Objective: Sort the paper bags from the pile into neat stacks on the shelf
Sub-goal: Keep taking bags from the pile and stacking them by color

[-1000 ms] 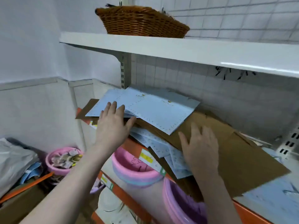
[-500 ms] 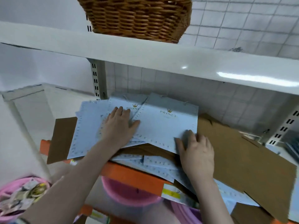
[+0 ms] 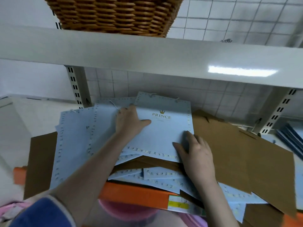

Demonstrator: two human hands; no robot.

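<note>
- Left hand (image 3: pixel 127 121): flat grip, fingers straight, pressing the top pale blue "PRINCE" paper bag (image 3: pixel 165 128).
- Right hand (image 3: pixel 196 153): fingers spread flat on that bag's lower right corner.
- Further pale blue bags (image 3: pixel 73 141): fanned left of and beneath the top bag.
- Brown cardboard sheet (image 3: pixel 237 153): right of the top bag, on the orange-edged shelf (image 3: pixel 136 195).
- Woven wicker basket (image 3: pixel 114 13): on the white shelf (image 3: pixel 147 59) above.

We see the left hand (image 3: pixel 129 122) lying flat on a pale blue paper bag (image 3: pixel 165 128) printed "PRINCE" under a gold crown, fingers toward its cord handles. The right hand (image 3: pixel 196 153) rests at that bag's near right corner, thumb on the blue paper. More blue bags (image 3: pixel 77 141) fan out to the left and beneath, over brown cardboard sheets (image 3: pixel 232 145). All lie on a shelf with an orange front edge (image 3: pixel 134 195). Above, a wicker basket (image 3: pixel 114 13) stands on a white shelf (image 3: pixel 147 59).
</note>
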